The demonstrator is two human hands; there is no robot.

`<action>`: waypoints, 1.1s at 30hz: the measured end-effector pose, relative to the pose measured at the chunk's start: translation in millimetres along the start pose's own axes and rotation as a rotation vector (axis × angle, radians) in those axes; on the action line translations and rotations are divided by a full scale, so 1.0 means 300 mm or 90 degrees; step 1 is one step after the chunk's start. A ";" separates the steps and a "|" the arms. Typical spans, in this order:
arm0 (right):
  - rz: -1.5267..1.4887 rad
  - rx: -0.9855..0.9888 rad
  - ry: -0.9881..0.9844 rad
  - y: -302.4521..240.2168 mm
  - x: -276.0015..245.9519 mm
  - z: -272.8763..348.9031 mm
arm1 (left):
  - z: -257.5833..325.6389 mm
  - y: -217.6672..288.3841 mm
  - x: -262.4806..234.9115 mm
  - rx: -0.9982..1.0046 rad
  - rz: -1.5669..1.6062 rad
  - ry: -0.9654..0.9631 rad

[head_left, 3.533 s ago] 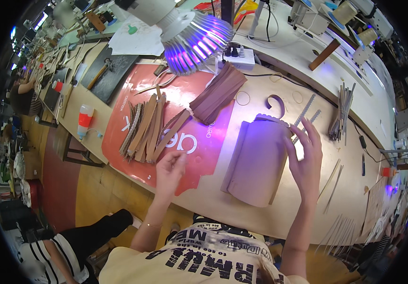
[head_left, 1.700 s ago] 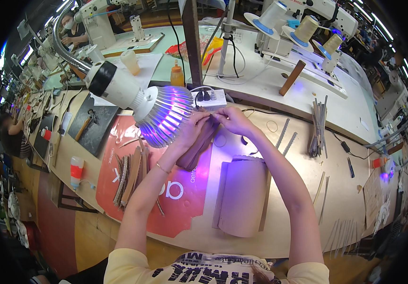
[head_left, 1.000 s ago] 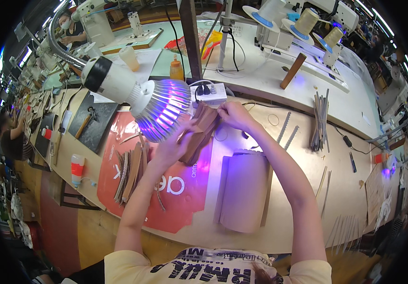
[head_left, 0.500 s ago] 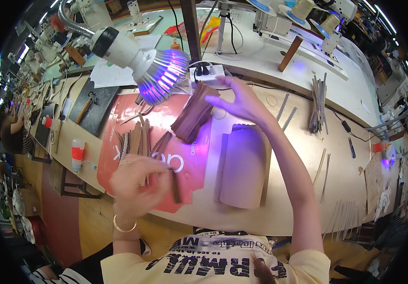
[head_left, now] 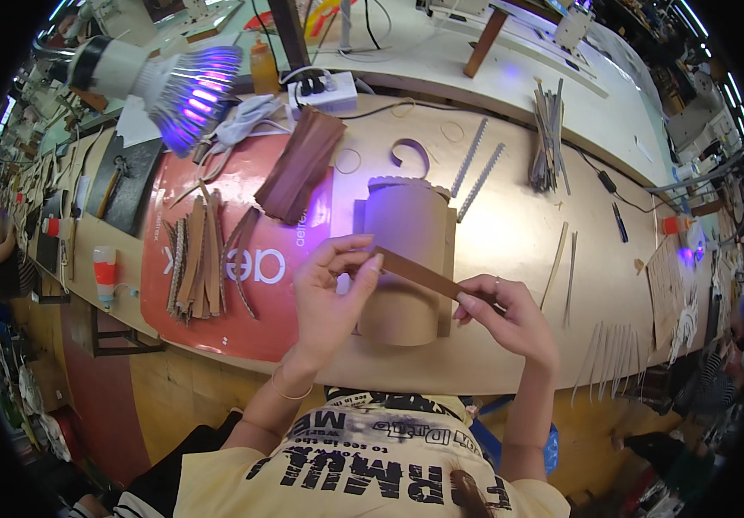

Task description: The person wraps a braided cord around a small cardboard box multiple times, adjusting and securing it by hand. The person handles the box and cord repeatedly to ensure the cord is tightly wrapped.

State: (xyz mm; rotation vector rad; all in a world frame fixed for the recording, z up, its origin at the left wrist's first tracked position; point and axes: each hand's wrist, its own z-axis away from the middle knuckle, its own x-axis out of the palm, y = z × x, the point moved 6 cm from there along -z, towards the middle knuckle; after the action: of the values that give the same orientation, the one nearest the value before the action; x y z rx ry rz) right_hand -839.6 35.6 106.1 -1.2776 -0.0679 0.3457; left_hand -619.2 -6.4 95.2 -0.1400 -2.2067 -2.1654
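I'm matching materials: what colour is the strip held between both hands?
The strip is brown, seen best in the head view.

I faced a tan worktable [head_left: 618,276]; a white bench [head_left: 437,73] ran along its far edge; at left a ribbed lamp [head_left: 191,91] glowed violet; below the near edge lay yellow-brown flooring [head_left: 182,388] and a dark red band [head_left: 100,406]; tube lights [head_left: 691,39] shone past the far right corner.

brown strip [head_left: 421,275] partly hidden by the right fingers [head_left: 484,314], tan panel [head_left: 406,216] partly covered, leftmost co-worker [head_left: 1,249] blurred
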 end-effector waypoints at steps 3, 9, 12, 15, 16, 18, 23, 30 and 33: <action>0.030 0.058 -0.013 0.078 -0.038 -0.031 | 0.010 -0.091 -0.017 -0.056 0.057 0.043; -0.044 0.073 -0.053 0.170 -0.067 -0.120 | 0.003 -0.186 -0.078 -0.121 0.121 0.084; -0.038 0.063 -0.047 0.214 -0.104 -0.145 | -0.005 -0.246 -0.082 -0.196 0.198 0.083; 0.039 0.086 0.066 0.268 -0.200 -0.182 | -0.006 -0.271 -0.069 -0.202 0.179 0.051; 0.049 0.068 0.142 0.275 -0.241 -0.201 | 0.002 -0.274 -0.067 -0.199 0.160 0.058; 0.130 0.076 0.314 0.286 -0.335 -0.248 | 0.025 -0.272 -0.063 -0.191 0.124 0.078; 0.295 0.024 0.506 0.254 -0.375 -0.403 | 0.023 -0.238 -0.097 -0.138 -0.023 0.098; 0.464 0.100 0.487 0.229 -0.362 -0.475 | -0.005 -0.168 -0.153 -0.079 0.032 0.131; 0.382 0.133 0.455 0.249 -0.391 -0.459 | -0.022 -0.140 -0.150 -0.055 0.039 0.109</action>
State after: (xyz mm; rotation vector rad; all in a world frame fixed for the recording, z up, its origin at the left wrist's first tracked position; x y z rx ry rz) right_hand -933.7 -107.5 11.3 -1.1285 0.9504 0.3728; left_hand -578.7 -15.2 49.1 -0.0242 -1.9927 -2.1531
